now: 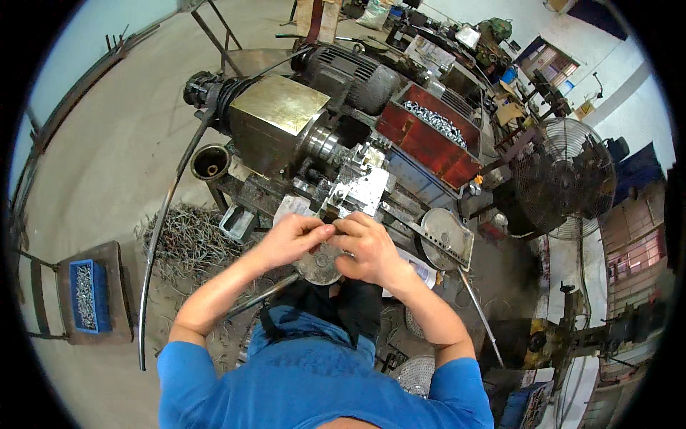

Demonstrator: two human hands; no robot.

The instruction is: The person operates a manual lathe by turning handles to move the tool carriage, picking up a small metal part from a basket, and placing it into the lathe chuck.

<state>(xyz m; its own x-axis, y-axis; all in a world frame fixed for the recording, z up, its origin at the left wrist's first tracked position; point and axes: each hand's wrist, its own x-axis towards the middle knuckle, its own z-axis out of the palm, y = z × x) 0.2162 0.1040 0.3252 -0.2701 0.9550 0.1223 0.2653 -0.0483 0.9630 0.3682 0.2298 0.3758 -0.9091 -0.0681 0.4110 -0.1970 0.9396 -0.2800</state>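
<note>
- Both hands meet in front of the body, fingertips touching over one small spot; left hand comes in from the left, right hand from the right.
- Fingers of each hand curl inward and pinch together; whatever small piece sits between the fingertips is too small to tell.
- Right below the hands, touching or nearly touching the palms, sits a round grey metal disc.
- Just beyond the fingertips stands a bright metal tool block on a small lathe-like machine with a brass-coloured housing.
- Beyond the right hand and further off: a red tray holding a heap of small shiny metal parts.
- Right of the right hand, near it: a round flat metal plate with a bar across it.
- Far right of the right hand: a large floor fan.
- Left of the left hand, on the floor: a tangle of metal swarf; a long curved rod runs through it.
- Well left of the left hand: a blue bin with small metal pieces, resting on a brown stool.
</note>
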